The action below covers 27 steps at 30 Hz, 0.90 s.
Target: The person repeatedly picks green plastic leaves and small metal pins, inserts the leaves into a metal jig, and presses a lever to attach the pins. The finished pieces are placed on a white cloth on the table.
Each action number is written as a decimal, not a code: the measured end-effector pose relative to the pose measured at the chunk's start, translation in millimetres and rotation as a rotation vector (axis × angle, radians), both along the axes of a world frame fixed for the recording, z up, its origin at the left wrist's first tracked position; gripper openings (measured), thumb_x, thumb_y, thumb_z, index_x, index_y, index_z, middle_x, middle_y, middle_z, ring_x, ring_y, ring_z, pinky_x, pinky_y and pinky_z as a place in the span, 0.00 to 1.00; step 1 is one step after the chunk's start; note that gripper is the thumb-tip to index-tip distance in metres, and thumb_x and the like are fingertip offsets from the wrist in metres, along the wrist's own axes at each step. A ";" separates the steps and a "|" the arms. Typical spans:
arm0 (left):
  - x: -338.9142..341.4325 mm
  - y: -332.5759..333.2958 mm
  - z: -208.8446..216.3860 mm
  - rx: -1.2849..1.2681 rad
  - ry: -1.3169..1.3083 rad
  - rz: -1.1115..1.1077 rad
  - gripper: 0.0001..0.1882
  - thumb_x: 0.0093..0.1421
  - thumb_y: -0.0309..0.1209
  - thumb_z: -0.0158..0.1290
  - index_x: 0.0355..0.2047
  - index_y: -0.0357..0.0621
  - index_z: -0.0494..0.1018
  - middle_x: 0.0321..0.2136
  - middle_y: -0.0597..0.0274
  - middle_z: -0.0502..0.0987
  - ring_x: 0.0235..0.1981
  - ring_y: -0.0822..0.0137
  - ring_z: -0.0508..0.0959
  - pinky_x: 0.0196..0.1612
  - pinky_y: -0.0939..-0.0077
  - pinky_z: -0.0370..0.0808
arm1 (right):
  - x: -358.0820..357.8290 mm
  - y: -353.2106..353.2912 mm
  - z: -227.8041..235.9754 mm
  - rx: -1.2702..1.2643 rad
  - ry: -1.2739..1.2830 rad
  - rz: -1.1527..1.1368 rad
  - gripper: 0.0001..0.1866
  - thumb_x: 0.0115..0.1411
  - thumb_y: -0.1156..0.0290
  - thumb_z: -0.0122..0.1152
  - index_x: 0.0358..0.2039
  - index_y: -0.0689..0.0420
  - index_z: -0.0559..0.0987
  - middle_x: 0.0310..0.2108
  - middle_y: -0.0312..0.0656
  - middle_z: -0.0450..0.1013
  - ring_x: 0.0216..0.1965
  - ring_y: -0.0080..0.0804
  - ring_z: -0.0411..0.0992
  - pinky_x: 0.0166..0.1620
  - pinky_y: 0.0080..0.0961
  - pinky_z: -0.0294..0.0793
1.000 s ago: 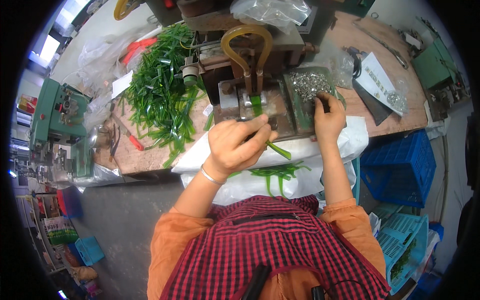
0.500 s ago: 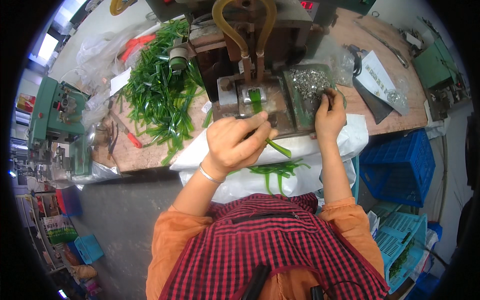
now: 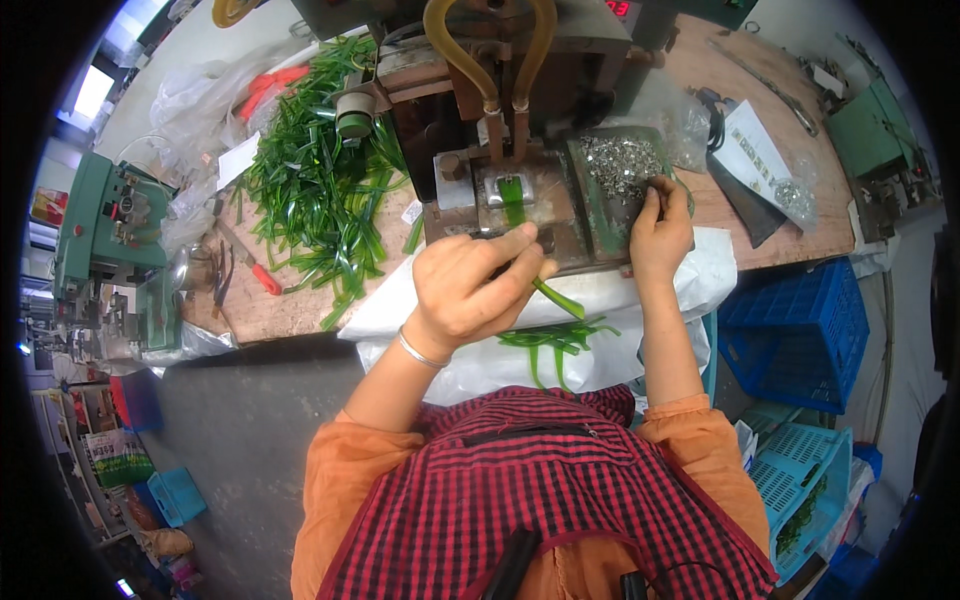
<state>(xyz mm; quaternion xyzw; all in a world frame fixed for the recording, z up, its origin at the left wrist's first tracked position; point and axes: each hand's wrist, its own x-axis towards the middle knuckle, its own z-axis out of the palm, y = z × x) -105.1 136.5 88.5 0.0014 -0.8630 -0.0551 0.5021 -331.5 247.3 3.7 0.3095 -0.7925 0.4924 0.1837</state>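
My left hand (image 3: 475,285) is closed on a glossy green strip (image 3: 513,203) in front of the machine. The strip's far end lies on a small metal die (image 3: 496,188); its near end (image 3: 558,298) pokes out below my fingers. At the right, my right hand (image 3: 660,235) has its thumb and fingers drawn together at the edge of a green tray (image 3: 607,232). Many small silvery metal pieces (image 3: 622,165) are heaped in that tray. Whatever is between the right fingertips is too small to make out. Several cut green strips (image 3: 560,338) rest on white sheeting near my lap.
A big pile of green strips (image 3: 325,190) covers the bench left of the machine (image 3: 500,60). A red-handled tool (image 3: 262,275) lies beside it. Right of the tray are a white sheet (image 3: 750,150) and clear plastic bags. A blue crate (image 3: 800,335) stands below the bench's right side.
Both hands and the green strip stay in the same place. Only the digits on the machine's red display look different.
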 end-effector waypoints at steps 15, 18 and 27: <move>63.8 -111.3 -9.5 -0.059 -0.476 0.582 0.06 0.48 0.26 0.58 0.29 0.44 0.80 0.32 0.60 0.76 0.35 0.59 0.74 0.37 0.65 0.70 | 2.6 3.1 8.1 0.020 0.015 0.102 0.08 0.57 0.77 0.61 0.38 0.58 0.83 0.37 0.44 0.79 0.42 0.43 0.76 0.49 0.33 0.73; 45.9 -176.2 -93.7 -0.273 -0.807 0.696 0.03 0.48 0.26 0.55 0.24 0.47 0.78 0.34 0.60 0.74 0.40 0.59 0.74 0.39 0.64 0.69 | 5.1 11.6 12.4 -0.004 -0.078 0.110 0.09 0.57 0.77 0.61 0.38 0.58 0.84 0.37 0.44 0.79 0.39 0.39 0.77 0.46 0.30 0.74; 42.5 -135.2 -43.1 0.762 0.075 0.463 0.08 0.68 0.32 0.50 0.39 0.40 0.73 0.35 0.58 0.80 0.26 0.66 0.76 0.30 0.73 0.72 | 78.4 -14.1 88.5 -0.333 -0.430 0.575 0.14 0.54 0.79 0.66 0.43 0.63 0.79 0.35 0.40 0.79 0.37 0.25 0.76 0.42 0.22 0.75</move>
